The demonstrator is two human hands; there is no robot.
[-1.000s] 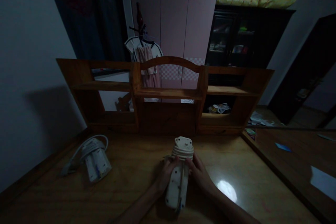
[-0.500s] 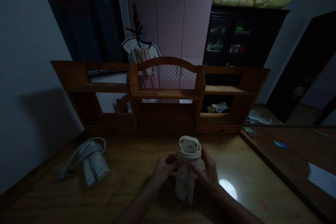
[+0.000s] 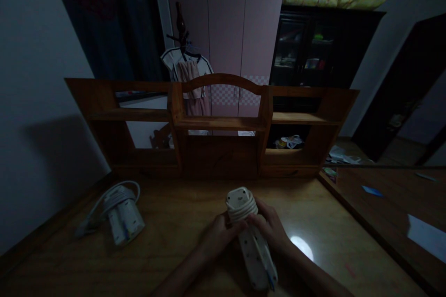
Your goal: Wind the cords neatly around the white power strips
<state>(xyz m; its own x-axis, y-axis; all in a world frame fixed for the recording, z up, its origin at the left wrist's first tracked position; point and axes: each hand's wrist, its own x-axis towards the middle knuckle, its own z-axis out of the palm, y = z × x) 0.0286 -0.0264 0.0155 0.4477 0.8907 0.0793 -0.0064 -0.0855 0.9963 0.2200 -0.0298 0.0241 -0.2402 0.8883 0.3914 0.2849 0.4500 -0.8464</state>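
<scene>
A white power strip [image 3: 252, 260] is held between my two hands over the wooden desk, tilted with its far end leaning left. Its white cord [image 3: 241, 209] is wound in several turns around the far part, and a stretch of cord runs down toward the near end, where something blue shows. My left hand [image 3: 225, 234] is closed on the strip's left side, thumb by the coils. From the right, my right hand [image 3: 270, 227] grips the strip and cord just below the coils. A second power strip [image 3: 121, 218], also wrapped in its cord, lies on the desk at left.
The wooden desk [image 3: 167, 241] has a wooden shelf unit [image 3: 219, 123] along its back edge. At right, a lower brown surface [image 3: 390, 213] carries a white paper [image 3: 427, 236] and a blue card [image 3: 372, 190]. A white wall [image 3: 45, 148] borders the left side.
The power strip in my hands has turned, its near end swinging right and its coiled end shifting slightly left. Both hands keep hold of it. The other strip stays put.
</scene>
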